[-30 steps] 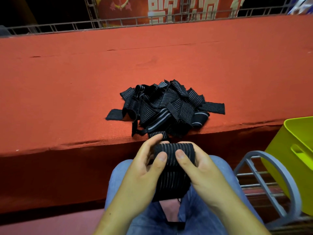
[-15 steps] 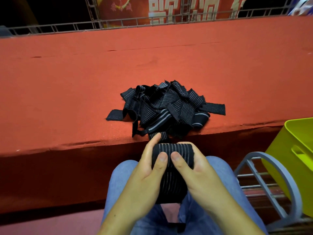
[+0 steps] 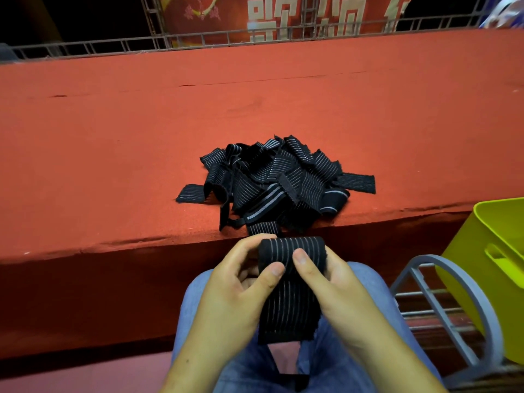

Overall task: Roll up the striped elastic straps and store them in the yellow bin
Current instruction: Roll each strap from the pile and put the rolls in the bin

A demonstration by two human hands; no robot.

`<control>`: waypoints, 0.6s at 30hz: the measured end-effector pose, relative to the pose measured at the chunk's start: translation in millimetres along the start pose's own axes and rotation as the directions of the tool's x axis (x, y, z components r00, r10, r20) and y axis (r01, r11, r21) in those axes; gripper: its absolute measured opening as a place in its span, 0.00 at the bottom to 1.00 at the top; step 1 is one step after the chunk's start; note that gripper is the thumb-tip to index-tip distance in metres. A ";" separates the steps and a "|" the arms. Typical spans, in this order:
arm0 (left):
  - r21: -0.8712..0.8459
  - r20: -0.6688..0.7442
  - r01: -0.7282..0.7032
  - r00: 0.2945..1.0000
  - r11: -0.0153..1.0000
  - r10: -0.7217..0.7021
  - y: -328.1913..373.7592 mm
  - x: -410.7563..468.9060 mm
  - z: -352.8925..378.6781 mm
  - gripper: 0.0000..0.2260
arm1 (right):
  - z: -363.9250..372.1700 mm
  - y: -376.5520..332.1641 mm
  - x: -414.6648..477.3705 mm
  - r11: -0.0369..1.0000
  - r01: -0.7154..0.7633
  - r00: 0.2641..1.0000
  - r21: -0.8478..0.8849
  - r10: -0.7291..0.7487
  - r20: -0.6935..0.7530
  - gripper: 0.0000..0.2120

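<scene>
A black elastic strap with thin white stripes (image 3: 289, 307) is held over my lap, its top end wound into a roll (image 3: 292, 248). My left hand (image 3: 241, 287) grips the roll's left end, thumb on its front. My right hand (image 3: 337, 282) grips the right end, thumb pressed on the roll beside the left thumb. The strap's loose tail hangs down between my knees. A pile of several more striped straps (image 3: 278, 182) lies on the red table near its front edge, just beyond my hands. The yellow bin (image 3: 487, 268) stands at the right edge, partly cut off.
The red cloth-covered table (image 3: 141, 137) spreads wide ahead, with its front edge right above my hands. A grey metal frame (image 3: 453, 296) stands between my right knee and the bin. A metal railing and a red banner run along the far side.
Both hands have turned the roll further, so it is thicker and the hanging tail is shorter. My thumbs have shifted closer together on the roll's front.
</scene>
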State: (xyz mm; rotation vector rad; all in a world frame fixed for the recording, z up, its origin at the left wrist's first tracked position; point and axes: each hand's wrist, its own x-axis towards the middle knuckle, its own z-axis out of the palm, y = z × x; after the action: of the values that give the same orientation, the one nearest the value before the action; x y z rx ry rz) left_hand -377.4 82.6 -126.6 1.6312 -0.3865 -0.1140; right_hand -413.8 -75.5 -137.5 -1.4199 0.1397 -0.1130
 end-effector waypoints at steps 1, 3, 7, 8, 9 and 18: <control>-0.001 0.002 -0.003 1.000 1.000 0.003 1.4 -0.4 0.1 0.13 | 0.3 -0.7 -0.6 1.000 -0.017 1.000 0.018 0.017 -0.001 0.10; -0.011 0.007 0.001 1.000 1.000 -0.001 4.2 -1.3 0.7 0.15 | 0.1 -1.1 -0.4 0.998 -0.046 0.999 0.047 0.046 -0.009 0.15; 0.004 -0.002 -0.021 1.000 1.000 0.021 4.9 -1.2 0.7 0.17 | -1.2 2.4 2.6 0.995 -0.074 0.997 0.060 0.075 -0.005 0.25; 0.018 0.001 -0.032 0.999 0.999 0.032 4.3 -1.0 0.8 0.18 | -1.6 3.0 3.0 0.995 -0.074 0.997 0.059 0.074 -0.003 0.25; 0.026 0.003 -0.038 0.999 0.999 0.038 3.5 -0.8 0.5 0.18 | -2.1 3.8 3.3 0.996 -0.070 0.998 0.056 0.070 -0.003 0.25; 0.042 0.043 -0.007 0.999 0.999 0.006 5.7 -1.2 0.2 0.22 | -7.7 4.8 4.5 0.994 -0.009 1.000 0.109 0.009 0.000 0.19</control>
State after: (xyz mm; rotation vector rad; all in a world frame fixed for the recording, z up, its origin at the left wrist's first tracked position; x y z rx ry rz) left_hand -379.5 82.5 -121.2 1.6715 -0.4301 -0.1372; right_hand -410.6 -83.1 -143.4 -1.3102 0.1388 -0.1122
